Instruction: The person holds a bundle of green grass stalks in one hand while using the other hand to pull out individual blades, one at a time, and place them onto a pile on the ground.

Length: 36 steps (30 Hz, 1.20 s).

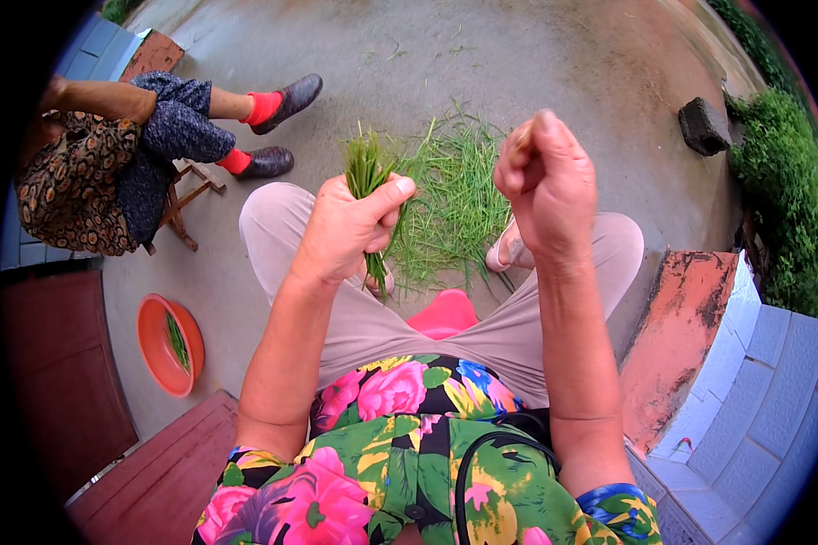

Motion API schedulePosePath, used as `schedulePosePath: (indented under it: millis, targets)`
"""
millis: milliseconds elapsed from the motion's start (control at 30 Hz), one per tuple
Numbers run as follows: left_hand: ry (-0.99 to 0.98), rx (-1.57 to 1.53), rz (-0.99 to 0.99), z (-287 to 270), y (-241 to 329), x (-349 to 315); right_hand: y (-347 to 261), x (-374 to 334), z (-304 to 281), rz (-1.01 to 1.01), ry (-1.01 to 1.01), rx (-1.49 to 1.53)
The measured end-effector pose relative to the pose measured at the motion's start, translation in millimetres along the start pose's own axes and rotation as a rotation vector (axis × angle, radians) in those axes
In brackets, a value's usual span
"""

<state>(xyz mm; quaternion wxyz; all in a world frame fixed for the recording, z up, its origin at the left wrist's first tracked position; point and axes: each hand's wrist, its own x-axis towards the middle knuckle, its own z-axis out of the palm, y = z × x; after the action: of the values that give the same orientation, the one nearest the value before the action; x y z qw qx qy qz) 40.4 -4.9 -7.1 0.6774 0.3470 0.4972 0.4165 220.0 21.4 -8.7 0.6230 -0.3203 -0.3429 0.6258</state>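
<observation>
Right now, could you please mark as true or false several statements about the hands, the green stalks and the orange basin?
1. The person's left hand grips a bundle of thin green stalks. True.
2. The person's right hand holds an equally thick bundle. False: its fingers are curled and no bundle shows there.
3. Loose green stalks are strewn over the grey ground. True.
4. The round orange basin stands to the person's right. False: it stands to the left.
5. Some green stalks in the basin are visible. True.
</observation>
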Motion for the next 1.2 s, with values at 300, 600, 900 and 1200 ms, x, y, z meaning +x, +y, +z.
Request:
schedulePosePath:
  millis: [300,600,900,1200]
  targets:
    - [0.024,0.018,0.041,1.7,-0.5,-2.5,14.5,-6.3,19.5,0.193,-0.029,-0.424]
    - [0.077,0.245,0.157,3.6,2.7,-5.3,19.4,-1.8,17.5,0.125,-0.041,-0.512]
    - [0.001,0.088,0.066,-0.1,9.4,-5.9,13.4,-1.6,18.5,0.207,-0.052,-0.370]
    - [-0.242,-0.251,-0.211,-9.3,9.2,-2.2,14.2,2.2,14.2,0.276,-0.199,-0.112]
